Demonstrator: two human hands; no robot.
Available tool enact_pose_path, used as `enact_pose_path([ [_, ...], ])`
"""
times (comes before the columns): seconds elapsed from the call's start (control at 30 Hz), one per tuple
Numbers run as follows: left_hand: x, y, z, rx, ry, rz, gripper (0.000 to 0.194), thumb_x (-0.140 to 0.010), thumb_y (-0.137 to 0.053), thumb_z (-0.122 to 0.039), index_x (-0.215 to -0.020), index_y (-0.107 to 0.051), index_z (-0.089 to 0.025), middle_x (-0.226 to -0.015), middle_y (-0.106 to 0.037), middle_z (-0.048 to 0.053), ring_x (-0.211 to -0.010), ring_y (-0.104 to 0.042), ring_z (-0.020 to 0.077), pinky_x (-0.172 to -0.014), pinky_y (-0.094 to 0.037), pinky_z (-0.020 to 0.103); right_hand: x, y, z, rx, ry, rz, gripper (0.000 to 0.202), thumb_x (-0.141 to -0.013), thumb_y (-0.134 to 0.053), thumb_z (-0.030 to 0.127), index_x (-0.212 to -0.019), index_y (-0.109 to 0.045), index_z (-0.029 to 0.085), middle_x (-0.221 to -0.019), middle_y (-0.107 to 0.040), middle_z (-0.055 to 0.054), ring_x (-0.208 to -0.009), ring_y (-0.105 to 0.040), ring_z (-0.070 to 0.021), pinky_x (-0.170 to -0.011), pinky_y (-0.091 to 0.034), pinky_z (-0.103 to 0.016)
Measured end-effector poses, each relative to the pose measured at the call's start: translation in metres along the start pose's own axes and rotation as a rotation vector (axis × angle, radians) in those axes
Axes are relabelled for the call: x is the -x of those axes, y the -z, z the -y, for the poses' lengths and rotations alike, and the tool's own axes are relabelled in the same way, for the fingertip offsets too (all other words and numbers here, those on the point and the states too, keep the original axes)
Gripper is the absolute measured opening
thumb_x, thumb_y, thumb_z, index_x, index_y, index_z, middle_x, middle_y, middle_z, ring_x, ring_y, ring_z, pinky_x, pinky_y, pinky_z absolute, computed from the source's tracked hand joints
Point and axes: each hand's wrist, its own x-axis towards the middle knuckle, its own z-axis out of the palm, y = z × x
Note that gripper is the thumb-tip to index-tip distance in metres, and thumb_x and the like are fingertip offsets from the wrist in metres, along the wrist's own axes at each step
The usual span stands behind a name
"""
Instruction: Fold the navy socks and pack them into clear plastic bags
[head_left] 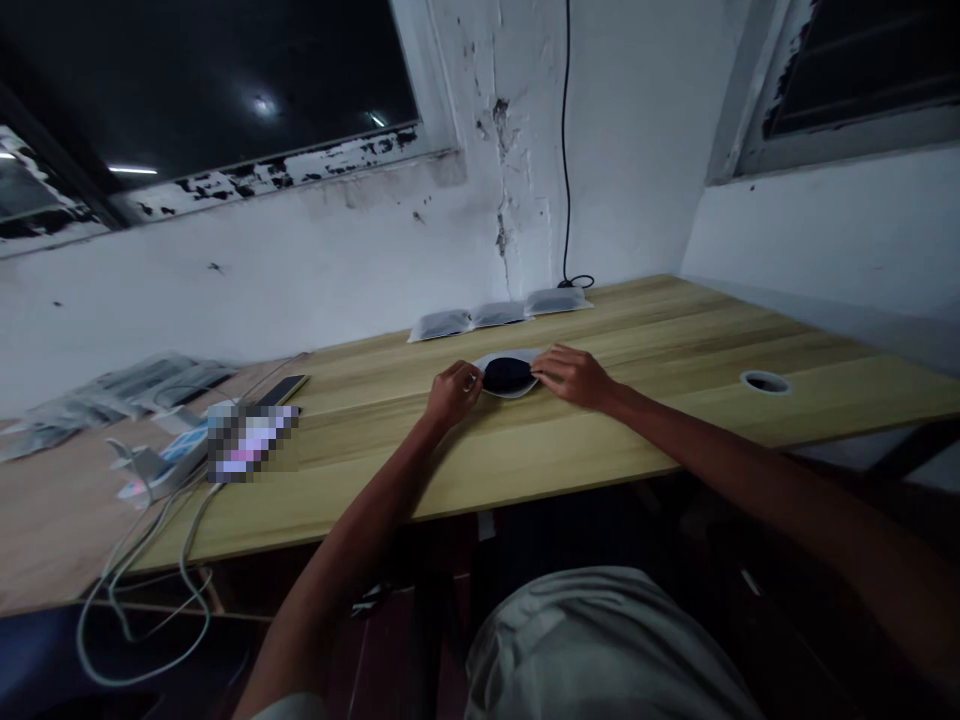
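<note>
A translucent whitish bag (525, 355) lies on the wooden table in front of me, its mouth spread apart toward me. Inside it shows something dark and folded, perhaps cloth (507, 376); its kind I cannot make out. My left hand (454, 393), with a ring on one finger, pinches the bag's left edge. At the right edge, the fingers of my right hand (576, 376) are closed on the bag too. Just behind it, a row of three similar filled bags (499, 315) lies flat near the wall.
On the left, a pile of translucent bags (142, 385) lies by the wall. Nearer are a dark phone (281, 393), a blurred-out lit item (255, 445), a power strip (169, 465) and looping cables (191, 545). A round cable hole (766, 383) is on the right.
</note>
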Motion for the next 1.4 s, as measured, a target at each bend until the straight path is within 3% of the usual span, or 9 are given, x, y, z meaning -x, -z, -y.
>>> enact_pose_path([
  [0.13, 0.002, -0.009, -0.010, -0.016, -0.089, 0.001, 0.021, -0.097, -0.045, -0.026, -0.089, -0.062, -0.017, -0.083, -0.067, 0.008, -0.070, -0.061, 0.0141, -0.066, -0.048, 0.025, 0.001, -0.015, 0.017, -0.064, 0.137, 0.055, 0.034, -0.095, -0.043, 0.013, -0.116, -0.069, 0.020, -0.120, -0.070, -0.008, -0.113, -0.064, -0.0218, -0.097, -0.054, -0.041],
  [0.37, 0.006, -0.018, -0.022, 0.066, -0.202, 0.115, 0.025, -0.099, -0.044, -0.029, -0.099, -0.066, -0.017, -0.097, -0.071, 0.011, -0.082, -0.067, 0.0162, -0.075, -0.052, 0.028, 0.001, -0.020, 0.010, 0.131, -0.136, 0.293, 0.039, -0.085, -0.056, 0.013, -0.124, -0.062, 0.015, -0.114, -0.071, -0.014, -0.104, -0.067, -0.0277, -0.089, -0.053, -0.041],
  [0.5, 0.004, -0.018, -0.023, 0.256, -0.085, 0.102, 0.024, -0.095, -0.055, -0.034, -0.103, -0.071, -0.018, -0.102, -0.074, 0.010, -0.091, -0.070, 0.0190, -0.081, -0.056, 0.031, -0.001, -0.015, 0.005, 0.183, -0.159, 0.341, 0.032, -0.084, -0.061, 0.025, -0.115, -0.067, 0.020, -0.110, -0.072, -0.011, -0.099, -0.067, -0.0292, -0.085, -0.050, -0.039],
  [0.67, 0.000, -0.024, -0.011, 0.459, 0.148, 0.107, 0.024, -0.088, -0.065, -0.040, -0.093, -0.077, -0.020, -0.096, -0.077, 0.008, -0.086, -0.072, 0.0211, -0.077, -0.058, 0.032, -0.004, -0.014, 0.010, 0.254, -0.184, 0.287, 0.029, -0.080, -0.060, 0.020, -0.108, -0.070, 0.017, -0.104, -0.074, -0.012, -0.094, -0.068, -0.0289, -0.083, -0.050, -0.038],
  [0.77, -0.003, -0.024, -0.002, 0.587, 0.258, 0.092, 0.027, -0.082, -0.070, -0.043, -0.088, -0.078, -0.018, -0.092, -0.077, 0.008, -0.083, -0.073, 0.0230, -0.077, -0.059, 0.034, -0.002, -0.014, 0.012, 0.153, -0.173, 0.171, 0.028, -0.081, -0.059, 0.020, -0.106, -0.071, 0.019, -0.103, -0.074, -0.010, -0.094, -0.068, -0.0256, -0.086, -0.050, -0.036],
  [0.93, -0.008, -0.011, 0.004, 0.557, 0.287, 0.012, 0.028, -0.081, -0.071, -0.044, -0.087, -0.078, -0.018, -0.087, -0.077, 0.007, -0.079, -0.073, 0.0231, -0.072, -0.059, 0.034, -0.007, -0.014, 0.014, -0.157, -0.219, -0.202, 0.028, -0.079, -0.056, 0.023, -0.102, -0.071, 0.020, -0.100, -0.073, -0.006, -0.094, -0.066, -0.0233, -0.090, -0.050, -0.036],
  [1.17, -0.008, -0.004, 0.015, 0.230, 0.208, -0.104, 0.017, -0.084, -0.065, -0.030, -0.080, -0.075, -0.017, -0.081, -0.076, 0.006, -0.068, -0.069, 0.0172, -0.069, -0.056, 0.029, -0.014, -0.004, -0.025, -0.657, -0.753, -0.739, 0.025, -0.074, -0.061, 0.043, -0.076, -0.063, 0.018, -0.066, -0.060, 0.003, -0.066, -0.058, -0.0156, -0.063, -0.049, -0.027],
  [1.27, -0.007, 0.002, 0.028, 0.069, 0.248, -0.097, 0.013, -0.082, -0.063, -0.023, -0.078, -0.074, -0.017, -0.078, -0.074, 0.006, -0.067, -0.066, 0.0172, -0.068, -0.052, 0.028, -0.011, 0.010, -0.048, -0.859, -0.892, -0.826, 0.032, -0.069, -0.069, 0.049, -0.076, -0.060, 0.020, -0.063, -0.058, 0.004, -0.063, -0.057, -0.0147, -0.060, -0.048, -0.027],
  [1.4, -0.005, 0.022, 0.039, -0.210, 0.396, -0.088, 0.012, -0.076, -0.061, -0.014, -0.077, -0.072, -0.017, -0.082, -0.071, 0.009, -0.072, -0.064, 0.0200, -0.065, -0.046, 0.029, -0.007, 0.022, -0.059, -0.976, -0.933, -0.756, 0.031, -0.064, -0.077, 0.045, -0.074, -0.063, 0.019, -0.065, -0.063, 0.003, -0.065, -0.061, -0.0154, -0.062, -0.049, -0.028],
])
